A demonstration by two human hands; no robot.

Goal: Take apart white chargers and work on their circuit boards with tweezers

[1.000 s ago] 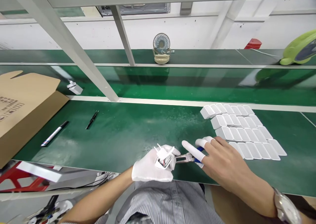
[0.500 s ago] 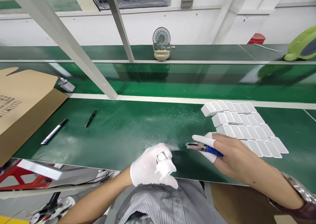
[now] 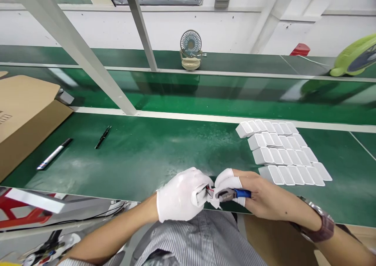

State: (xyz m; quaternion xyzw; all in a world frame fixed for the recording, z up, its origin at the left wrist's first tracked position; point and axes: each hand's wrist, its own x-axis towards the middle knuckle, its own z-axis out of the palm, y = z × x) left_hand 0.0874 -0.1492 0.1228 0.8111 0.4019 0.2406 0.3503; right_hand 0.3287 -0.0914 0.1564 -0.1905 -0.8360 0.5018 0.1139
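My left hand [image 3: 183,195], in a white glove, is closed around a small white plastic housing [image 3: 200,195]. A bit of red wire [image 3: 209,189] shows at the housing's right side. My right hand [image 3: 249,189], with white covers on its fingers, grips blue-handled pliers [image 3: 230,195]. The jaws point left and meet the housing's right side; whether they are clamped on it I cannot make out. Both hands are close together over the front edge of the green bench. Rows of white rectangular cases [image 3: 289,156] stand just beyond my right hand.
An opened cardboard box [image 3: 32,121] occupies the left end. Near it lie a marker [image 3: 54,154] and a black pen-like tool [image 3: 103,137]. A slanted metal post [image 3: 96,76] rises from the bench. A small fan [image 3: 190,49] and a green fan [image 3: 355,56] stand on the back shelf.
My right hand has moved left with the pliers, bringing their jaws to the white housing. My left hand has turned the housing toward them. The camera view has shifted slightly.
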